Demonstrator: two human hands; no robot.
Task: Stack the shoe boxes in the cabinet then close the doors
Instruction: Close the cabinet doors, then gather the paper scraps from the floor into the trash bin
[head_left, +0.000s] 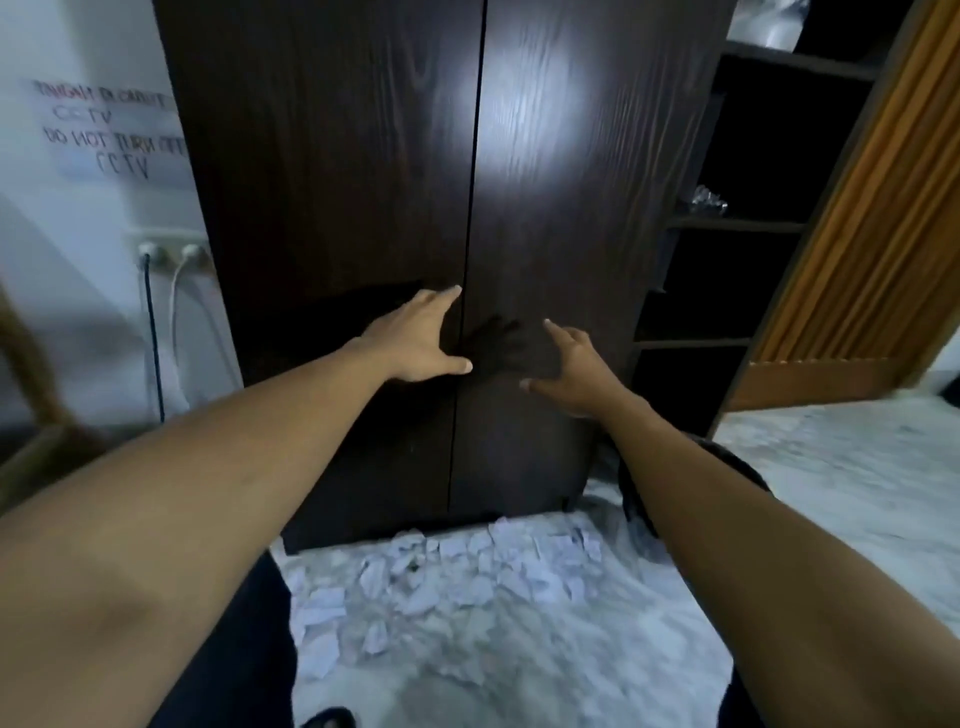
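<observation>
- Cabinet: dark wood, upright, straight ahead of the person, its long axis vertical.
- Doors: the left door and right door look flush and meet at a thin vertical seam. No gap shows, so I judge the closing done or nearly so.
- Floor: pale, with paper scraps at the cabinet's foot.
- Shelves: open and dark, just right of the cabinet.
- Left hand: released, fingers straight and spread, against the left door just beside the seam, thumb tip reaching it.
- Right hand: released, fingers splayed, in front of the right door, a little lower and farther from the seam. Its shadow falls on the wood between the hands, so it seems just off the surface; contact cannot be told.
- Boxes: none in view, presumably behind the doors.
- Key relation: the doors face the palms squarely, one hand each side of the seam. The left hand is nearer, so any last push goes straight forward.
</observation>
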